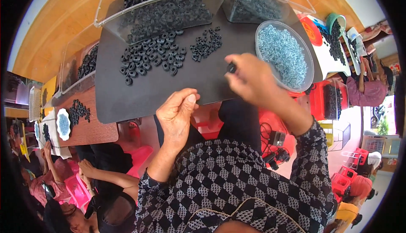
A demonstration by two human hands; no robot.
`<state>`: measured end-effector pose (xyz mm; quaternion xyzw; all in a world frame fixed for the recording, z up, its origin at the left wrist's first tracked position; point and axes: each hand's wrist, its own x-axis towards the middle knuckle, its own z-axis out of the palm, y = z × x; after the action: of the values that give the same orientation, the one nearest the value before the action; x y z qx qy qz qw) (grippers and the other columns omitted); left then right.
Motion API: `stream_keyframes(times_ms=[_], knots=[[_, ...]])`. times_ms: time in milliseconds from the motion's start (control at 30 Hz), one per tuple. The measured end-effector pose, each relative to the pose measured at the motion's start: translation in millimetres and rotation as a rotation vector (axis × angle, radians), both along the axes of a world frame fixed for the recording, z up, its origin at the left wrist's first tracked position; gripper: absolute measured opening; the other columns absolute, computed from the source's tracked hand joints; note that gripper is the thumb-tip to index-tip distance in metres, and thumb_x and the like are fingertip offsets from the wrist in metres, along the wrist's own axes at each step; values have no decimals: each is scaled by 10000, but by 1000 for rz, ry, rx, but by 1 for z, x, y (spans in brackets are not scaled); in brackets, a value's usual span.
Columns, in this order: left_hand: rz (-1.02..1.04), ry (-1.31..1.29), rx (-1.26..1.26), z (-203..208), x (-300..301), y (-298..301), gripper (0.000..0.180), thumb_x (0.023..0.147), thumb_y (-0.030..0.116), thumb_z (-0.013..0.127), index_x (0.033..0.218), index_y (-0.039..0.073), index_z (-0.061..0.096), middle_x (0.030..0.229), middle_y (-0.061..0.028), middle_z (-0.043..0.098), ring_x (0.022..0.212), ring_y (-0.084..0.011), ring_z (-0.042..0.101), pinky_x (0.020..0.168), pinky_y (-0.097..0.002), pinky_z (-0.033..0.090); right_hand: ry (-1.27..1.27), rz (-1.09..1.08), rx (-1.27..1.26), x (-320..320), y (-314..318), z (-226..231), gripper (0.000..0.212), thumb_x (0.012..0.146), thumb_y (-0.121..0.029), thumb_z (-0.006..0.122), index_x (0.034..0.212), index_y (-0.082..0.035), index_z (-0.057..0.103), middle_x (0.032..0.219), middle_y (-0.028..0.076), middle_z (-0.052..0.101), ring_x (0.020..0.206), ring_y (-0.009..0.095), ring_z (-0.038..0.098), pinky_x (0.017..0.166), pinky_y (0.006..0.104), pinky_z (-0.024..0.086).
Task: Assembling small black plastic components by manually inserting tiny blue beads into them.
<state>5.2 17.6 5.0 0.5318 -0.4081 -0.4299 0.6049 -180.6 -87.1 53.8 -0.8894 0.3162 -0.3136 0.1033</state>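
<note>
Over the near edge of the dark table (203,79), my left hand (175,112) is closed, thumb pressed to the fingers; whatever lies in that pinch is hidden. My right hand (251,79), a little blurred, pinches a small black plastic piece (231,68) between thumb and fingers, beside the bowl. That round clear bowl (312,64) holds many tiny silvery-blue metal pieces (283,53), too small to name. A loose pile of black plastic parts (154,55) spreads over the left of the tabletop. To its right lies a smaller pile of black parts (206,44).
A large clear bin (101,19) of black parts stands at the back, with a second clear bin (232,15) to its right. Co-workers sit at a brown table (95,127) on the left. Red stools (270,123) and a dark device with cables (277,155) are below right.
</note>
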Motion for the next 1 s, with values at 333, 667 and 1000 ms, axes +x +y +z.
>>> stream_keyframes(times_ms=[333, 667, 1000], knots=[[328, -911, -255, -9, 46, -34, 234, 679, -5, 700, 903, 39, 645, 719, -88, 592, 679, -253, 591, 609, -353, 472, -112, -363, -242, -50, -128, 89, 247, 752, -111, 613, 967, 9, 635, 750, 168, 600, 696, 281, 585, 664, 373, 468], [336, -1248, -178, -12, 39, -56, 247, 649, 124, 759, 858, 55, 647, 753, -95, 577, 727, -284, 589, 627, -379, 464, 243, -650, -355, -39, -169, 95, 396, 752, -185, 650, 1066, 52, 602, 998, 270, 623, 929, 399, 600, 782, 434, 478], [135, -400, -29, -7, 36, -32, 94, 834, 38, 642, 913, -12, 649, 805, -69, 667, 647, -130, 596, 571, -236, 464, 49, -127, -354, -21, -65, 18, 85, 780, -71, 644, 858, -37, 637, 748, 112, 583, 695, 267, 582, 609, 357, 470]])
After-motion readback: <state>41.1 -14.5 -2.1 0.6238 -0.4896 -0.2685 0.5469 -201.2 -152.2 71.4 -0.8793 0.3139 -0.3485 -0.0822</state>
